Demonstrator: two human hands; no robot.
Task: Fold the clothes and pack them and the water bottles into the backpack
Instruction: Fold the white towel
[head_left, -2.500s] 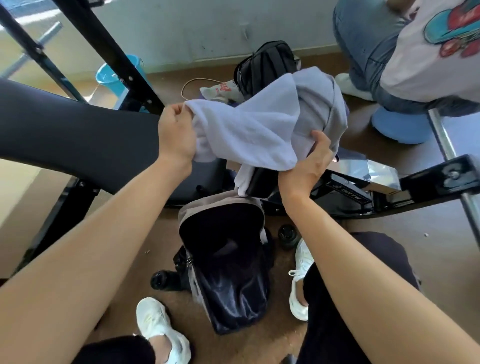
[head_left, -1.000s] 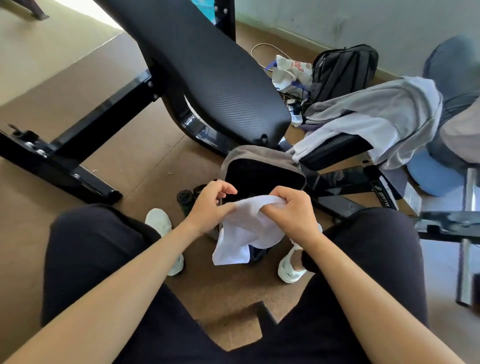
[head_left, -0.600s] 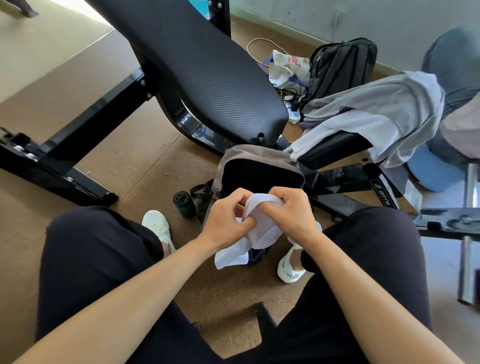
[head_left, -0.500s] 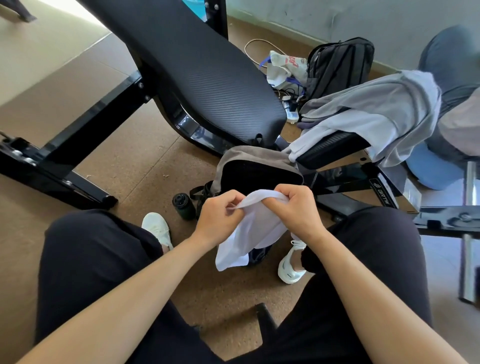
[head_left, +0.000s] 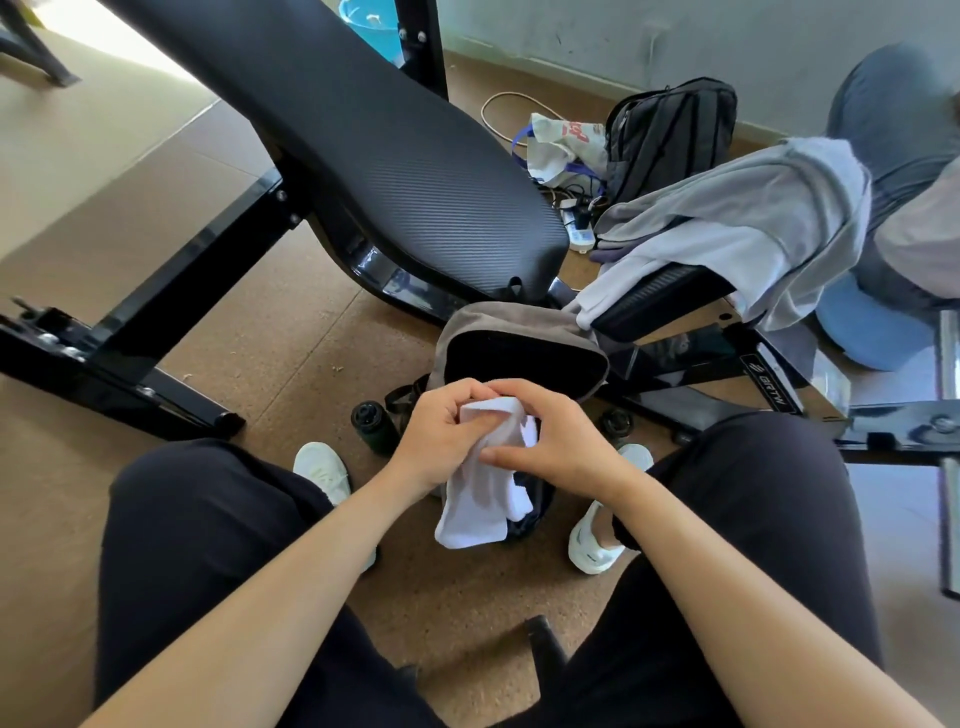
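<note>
A small white cloth (head_left: 472, 514) is held in both hands, above the open backpack (head_left: 498, 318) that stands on the floor (head_left: 260, 338) between the seated person's feet. The upper edge of the cloth is pinched by the left hand (head_left: 441, 431), whose fingers are curled over it. The right hand (head_left: 556, 441) is laid against the same edge from the other side, with its thumb stretched out beneath. The rest of the cloth is left hanging down in front of the backpack's dark opening.

One dark water bottle (head_left: 370, 423) is seen upright on the floor just beside the backpack on its left, and a second bottle (head_left: 616, 422) just beside it on the right; both are capped.

A pile of light grey clothes (head_left: 753, 218) is draped, unfolded, over a small black pad (head_left: 654, 301) behind the backpack. A long black pad (head_left: 389, 156) is tilted up and away to the left.

Further back, a black bag (head_left: 670, 130) is propped near the wall, with a white plastic bag (head_left: 561, 145) beside it. White shoes (head_left: 322, 467) are worn by the person.
</note>
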